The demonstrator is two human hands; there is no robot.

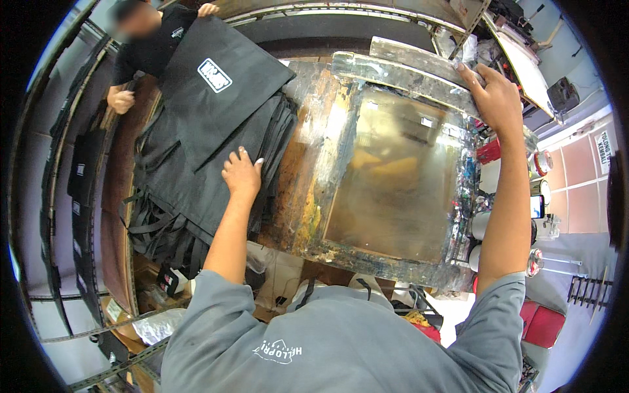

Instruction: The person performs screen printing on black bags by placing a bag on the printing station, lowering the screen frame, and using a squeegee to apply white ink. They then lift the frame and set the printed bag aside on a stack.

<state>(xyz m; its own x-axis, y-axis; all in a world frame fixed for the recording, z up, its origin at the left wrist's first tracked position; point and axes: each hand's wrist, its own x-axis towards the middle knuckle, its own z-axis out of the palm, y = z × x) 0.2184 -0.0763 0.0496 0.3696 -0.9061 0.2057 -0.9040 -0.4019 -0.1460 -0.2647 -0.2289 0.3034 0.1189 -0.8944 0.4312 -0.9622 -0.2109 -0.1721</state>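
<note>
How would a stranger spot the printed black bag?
Left of the paint-stained board is a pile of black bags. On its far end, beside a co-worker, is the printed bag; its white print sets it apart from the plain fabric showing beneath.

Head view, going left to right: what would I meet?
Dark pieces with white labels → stack of black bags → framed screen → right hand, at that screen's upper right corner → black box → white sign.

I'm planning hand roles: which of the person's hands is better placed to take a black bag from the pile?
Probably the left hand: it's at the pile of black bags, while the right hand is at the framed screen's far right corner.
</note>
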